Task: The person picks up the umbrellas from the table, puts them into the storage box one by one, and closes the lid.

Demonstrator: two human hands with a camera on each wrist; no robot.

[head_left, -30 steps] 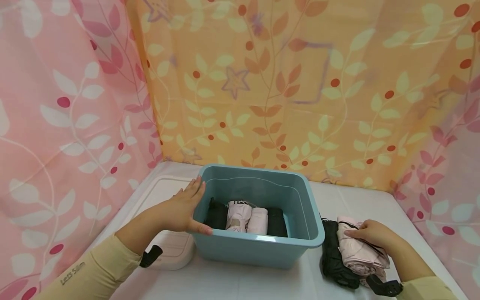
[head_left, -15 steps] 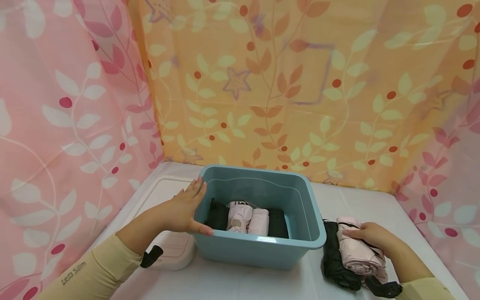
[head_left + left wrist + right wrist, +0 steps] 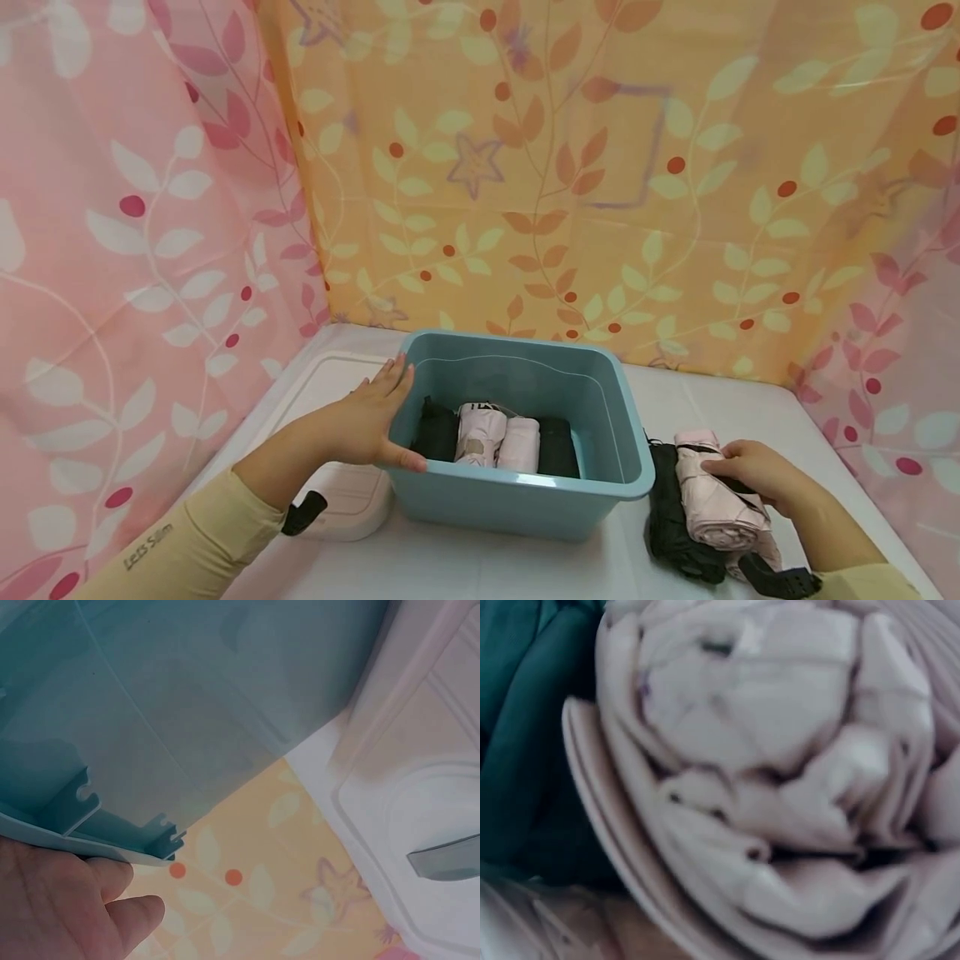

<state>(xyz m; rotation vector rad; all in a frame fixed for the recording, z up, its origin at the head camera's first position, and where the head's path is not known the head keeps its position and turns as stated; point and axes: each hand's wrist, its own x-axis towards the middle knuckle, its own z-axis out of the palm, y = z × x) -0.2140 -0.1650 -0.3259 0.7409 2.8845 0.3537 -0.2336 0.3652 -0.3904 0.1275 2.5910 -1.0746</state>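
Observation:
My left hand [image 3: 363,425] rests on the left rim of a blue-grey plastic bin [image 3: 510,504], fingers extended along it and thumb on the front edge. Dark rolls [image 3: 555,447] and pale pink rolls [image 3: 517,446] of cloth lie side by side inside the bin. To its right, my right hand [image 3: 761,475] grips a pale pink cloth roll [image 3: 708,508] with a black band. Its coiled end fills the right wrist view. Beside that roll lies a black rolled cloth [image 3: 667,521]; more pink cloth [image 3: 767,550] shows partly beneath it. My right fingertips are partly hidden.
A white lid [image 3: 345,500] lies left of the bin, partly under my left arm. White cloth [image 3: 480,575] covers the table. Patterned orange [image 3: 480,250] and pink [image 3: 60,292] curtains enclose the back and sides.
My right hand and the pink roll have shifted slightly, and the roll's near end looks a little raised from the cloth beneath. The left hand stays on the bin.

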